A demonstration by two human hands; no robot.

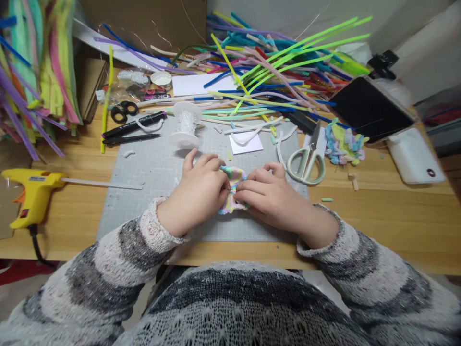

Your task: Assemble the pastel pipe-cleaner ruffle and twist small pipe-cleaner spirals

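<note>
Between my hands is a small pastel piece made of pipe cleaners (232,205), in pink, yellow, blue and green, held just over the grey cutting mat (144,211). My left hand (201,190) grips its left side, thumb and fingers closed on it. On the other side my right hand (268,194) pinches it with bent fingers. The fingers cover much of the piece's middle. Behind my left hand stands a spool of clear thread (186,126). Scissors with pale green handles (306,163) lie to the right of my right hand.
A yellow glue gun (36,192) lies at the left, its stick toward the mat. Loose pipe cleaners (273,62) heap along the back. A pastel pipe-cleaner bundle (344,142), a dark-screened tablet (370,108) and a white device (416,156) stand right. Black-handled scissors (124,111) lie back left.
</note>
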